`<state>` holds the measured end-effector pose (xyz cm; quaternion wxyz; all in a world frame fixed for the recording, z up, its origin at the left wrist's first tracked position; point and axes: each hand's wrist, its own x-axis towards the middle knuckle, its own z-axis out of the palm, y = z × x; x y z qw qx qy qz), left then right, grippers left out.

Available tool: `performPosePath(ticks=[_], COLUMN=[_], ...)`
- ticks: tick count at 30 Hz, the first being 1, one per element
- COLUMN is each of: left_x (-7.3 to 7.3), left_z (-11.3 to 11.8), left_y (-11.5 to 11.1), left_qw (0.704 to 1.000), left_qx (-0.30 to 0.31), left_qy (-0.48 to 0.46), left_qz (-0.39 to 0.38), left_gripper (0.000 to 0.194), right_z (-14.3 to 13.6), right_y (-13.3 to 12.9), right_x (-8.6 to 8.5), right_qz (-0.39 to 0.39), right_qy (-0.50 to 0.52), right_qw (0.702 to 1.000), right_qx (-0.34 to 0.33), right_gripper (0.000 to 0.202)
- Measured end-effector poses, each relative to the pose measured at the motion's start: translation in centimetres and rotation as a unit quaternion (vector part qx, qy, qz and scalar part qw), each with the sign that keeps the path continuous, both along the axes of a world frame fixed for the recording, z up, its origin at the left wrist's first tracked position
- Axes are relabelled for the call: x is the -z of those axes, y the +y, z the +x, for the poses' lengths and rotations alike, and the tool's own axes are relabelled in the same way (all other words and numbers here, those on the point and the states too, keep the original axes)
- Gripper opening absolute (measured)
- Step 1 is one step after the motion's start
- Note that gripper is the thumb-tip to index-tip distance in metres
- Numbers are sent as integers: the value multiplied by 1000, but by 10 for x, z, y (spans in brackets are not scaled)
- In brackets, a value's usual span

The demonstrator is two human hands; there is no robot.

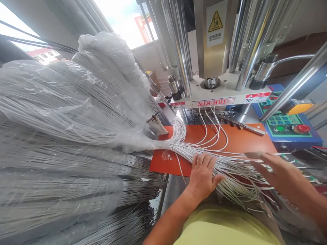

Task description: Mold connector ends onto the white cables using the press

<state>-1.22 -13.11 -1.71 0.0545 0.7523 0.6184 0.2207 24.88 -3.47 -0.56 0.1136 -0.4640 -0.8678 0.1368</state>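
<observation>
A thick bundle of thin white cables (pixel 187 151) runs across the orange work plate (pixel 189 133) and over its front edge. My left hand (pixel 203 175) lies on the bundle with its fingers extended and its thumb apart. To the right, my right hand (pixel 277 172) is over the cable ends, slightly blurred, its fingers stretched out to the left. Several cables pass under or beside it; no grip on any of them is visible. Three cables (pixel 217 131) loop from the bundle back into the machine's lower opening.
A press marked MIN-HUI (pixel 213 102) stands behind the plate. A metal bar tool (pixel 251 129) lies at the plate's back right. On the right is a blue control box (pixel 293 131) with buttons. Plastic-wrapped cable bundles (pixel 66 109) hang at left. A cloth-wrapped clamp (pixel 157 126) stands at the plate's left corner.
</observation>
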Motion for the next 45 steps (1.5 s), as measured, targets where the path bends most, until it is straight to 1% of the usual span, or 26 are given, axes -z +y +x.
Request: performPosePath(ticks=[1,2,4,6,8,11,13,17,21,25,29,33,36,39,42,45], left_x=[3,6,12,13,13,12,13,16,19,21,20,16,16,16,18,19], left_z=[4,6,4,-2,-7,-11,-13,-14,-14,-16,-17,-16,-15,-14,-15,-15], left_y=[7,11,13,10,7,5,5,4,4,3,2,3,4,4,4,4], left_qw=[1000,1000,1000,1000,999,998,998,999,998,998,997,998,998,998,998,998], left_qx=[-5,-8,-12,-7,4,29,31,20,47,52,62,60,54,57,60,59], left_qy=[8,11,0,-21,-38,-47,-47,-42,-28,-25,-27,-30,-24,-18,-15,-12], left_qz=[-6,-12,-19,-15,-8,-13,-20,-4,14,24,23,6,2,6,8,13], left_gripper=[60,59,54,48,46,45,46,46,42,41,38,36,38,40,40,41], right_z=[-22,-42,-72,-88,-96,-101,-104,-108,-108,-112,-113,-107,-104,-104,-103,-102], right_y=[11,21,34,39,39,35,32,28,27,27,27,27,28,31,36,39], right_x=[0,0,-1,-2,-3,-3,-1,-1,-5,-5,-2,-1,0,2,5,6], right_qz=[-21,-42,-50,-40,-27,-12,-1,7,-13,-10,10,-4,-5,-19,-39,-37], right_qy=[7,-11,-55,-93,-124,-171,-187,-177,-143,-168,-200,-159,-141,-139,-112,-117], right_qw=[1000,998,995,991,987,980,977,979,984,980,972,977,979,981,984,984], right_qx=[-16,-34,-70,-93,-102,-99,-101,-104,-104,-101,-124,-143,-149,-133,-135,-128], right_gripper=[31,30,25,22,22,26,28,43,47,50,55,51,55,56,56,58])
